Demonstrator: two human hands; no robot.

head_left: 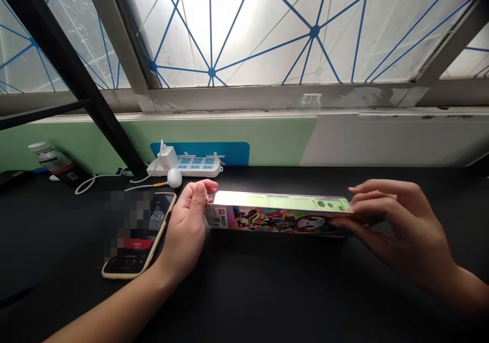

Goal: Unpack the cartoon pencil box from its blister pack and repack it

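The left hand (188, 226) and right hand (397, 226) pinched the two ends of a long colourful box (277, 214), holding it flat just above the black table (267, 292), near the middle. A phone (138, 235) lay just beside the left wrist (screen lit). With only fingertips on the ends, the box could probably slip and drop, or the left forearm could nudge the phone.

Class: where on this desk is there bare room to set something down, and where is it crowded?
Bare desk lies in front of the box, between the forearms, and behind the right hand up to the wall. The back-left corner is crowded: phone, power strip, cables and bottle beside the left hand.
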